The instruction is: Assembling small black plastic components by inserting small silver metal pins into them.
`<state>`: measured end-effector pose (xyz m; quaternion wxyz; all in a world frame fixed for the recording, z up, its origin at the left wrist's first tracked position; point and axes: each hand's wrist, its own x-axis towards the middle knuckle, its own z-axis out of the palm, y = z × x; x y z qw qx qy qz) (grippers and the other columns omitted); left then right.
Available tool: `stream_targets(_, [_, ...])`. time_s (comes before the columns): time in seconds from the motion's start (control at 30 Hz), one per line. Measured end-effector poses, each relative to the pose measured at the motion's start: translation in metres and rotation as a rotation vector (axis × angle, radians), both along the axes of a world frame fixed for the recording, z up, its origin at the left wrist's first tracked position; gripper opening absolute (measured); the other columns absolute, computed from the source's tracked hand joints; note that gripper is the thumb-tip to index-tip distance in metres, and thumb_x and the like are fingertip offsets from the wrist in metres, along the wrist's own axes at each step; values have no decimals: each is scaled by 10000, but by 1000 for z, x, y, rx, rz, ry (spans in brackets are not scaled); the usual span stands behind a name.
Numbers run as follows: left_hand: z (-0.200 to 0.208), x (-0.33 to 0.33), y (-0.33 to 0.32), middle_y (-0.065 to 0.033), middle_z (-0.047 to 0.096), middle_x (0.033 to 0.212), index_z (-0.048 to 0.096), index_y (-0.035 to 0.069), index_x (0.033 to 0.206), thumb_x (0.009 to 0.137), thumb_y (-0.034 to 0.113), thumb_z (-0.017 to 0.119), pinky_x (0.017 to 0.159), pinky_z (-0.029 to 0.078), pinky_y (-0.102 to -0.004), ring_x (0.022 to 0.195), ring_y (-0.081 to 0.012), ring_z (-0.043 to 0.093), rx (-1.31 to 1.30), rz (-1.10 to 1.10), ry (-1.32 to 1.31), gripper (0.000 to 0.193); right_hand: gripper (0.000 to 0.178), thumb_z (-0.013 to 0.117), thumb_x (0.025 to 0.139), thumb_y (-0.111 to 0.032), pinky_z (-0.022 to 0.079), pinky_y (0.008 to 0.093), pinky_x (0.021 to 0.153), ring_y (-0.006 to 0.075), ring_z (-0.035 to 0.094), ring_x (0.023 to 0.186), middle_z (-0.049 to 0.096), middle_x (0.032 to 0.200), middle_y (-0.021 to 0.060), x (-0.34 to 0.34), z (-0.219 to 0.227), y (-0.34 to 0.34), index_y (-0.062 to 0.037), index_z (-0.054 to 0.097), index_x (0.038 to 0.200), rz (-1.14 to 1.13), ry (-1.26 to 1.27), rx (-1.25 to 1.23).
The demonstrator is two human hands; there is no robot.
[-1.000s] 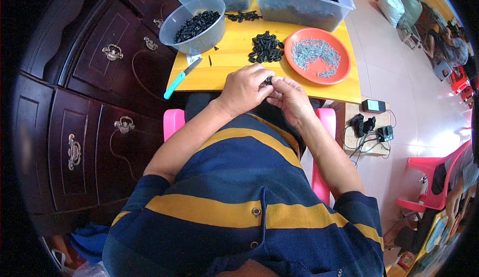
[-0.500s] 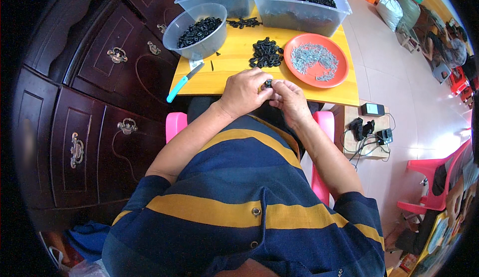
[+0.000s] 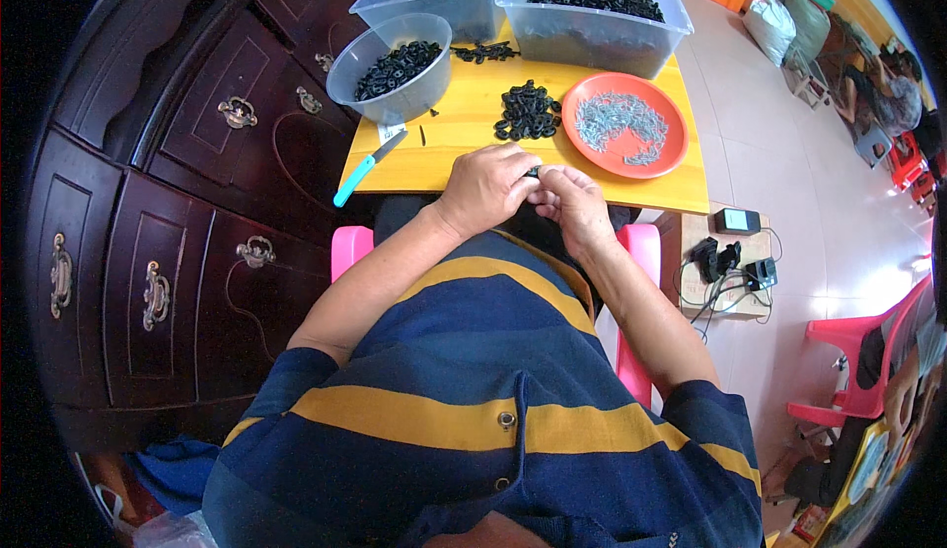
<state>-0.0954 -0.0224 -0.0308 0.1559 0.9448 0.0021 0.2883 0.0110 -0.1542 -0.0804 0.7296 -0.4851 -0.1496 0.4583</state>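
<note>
My left hand is closed at the table's near edge, pinching a small black plastic part between thumb and fingers. My right hand meets it from the right, thumb and fingertips pressed together against the part; whatever they hold is hidden. Just beyond my hands lies a loose pile of black ring-like plastic parts. To its right, an orange-red plate carries many thin silvery metal pins or screws, too small to tell which.
On the yellow table stand a round clear tub and two clear bins, one at the right, all holding black parts. A turquoise-handled knife lies at the left edge. Dark wooden drawers flank the left. Another person sits far right.
Both hands stay together at the same spot. The fingers have shifted slightly around the black part, which shows less now. The view has moved a little.
</note>
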Motion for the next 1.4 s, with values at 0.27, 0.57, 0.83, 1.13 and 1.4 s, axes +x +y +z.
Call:
stream_targets(0.27, [-6,-1,3,-116,679,858,697,50,954,803,119,737,680,538,-391,772,-311,671,-19,-27,-27,172,148,633,972,-237,506,200,647,62,642,740,676,843,-11,-2,1,-1,-90,638,960,-7,-4,3])
stream_targets(0.57, [-5,0,2,-94,661,795,701,56,959,793,103,765,582,502,-325,639,-223,638,-156,-11,-36,184,165,622,977,-252,499,195,627,53,617,708,662,816,-16,0,0,2,-90,625,942,4,1,25])
stream_targets(0.83, [-3,-1,3,-66,664,762,709,50,933,799,105,769,547,483,-298,584,-149,613,-256,-9,46,157,178,615,978,-271,476,200,612,54,593,689,639,806,-23,-3,-2,0,-102,625,924,9,-36,-27])
stream_targets(1.13, [-2,-9,17,-8,669,748,716,27,935,839,103,754,588,478,-245,631,-54,573,-615,-38,270,129,201,616,972,-269,460,222,644,73,580,710,690,882,11,-3,-1,-3,-72,656,975,129,-118,-57])
stream_targets(1.4, [17,10,125,-51,703,759,737,57,913,814,133,681,653,531,-307,695,-116,644,-291,-51,407,137,184,644,960,-256,484,240,697,89,584,752,699,926,10,-9,5,-2,-82,662,1017,401,-337,-123])
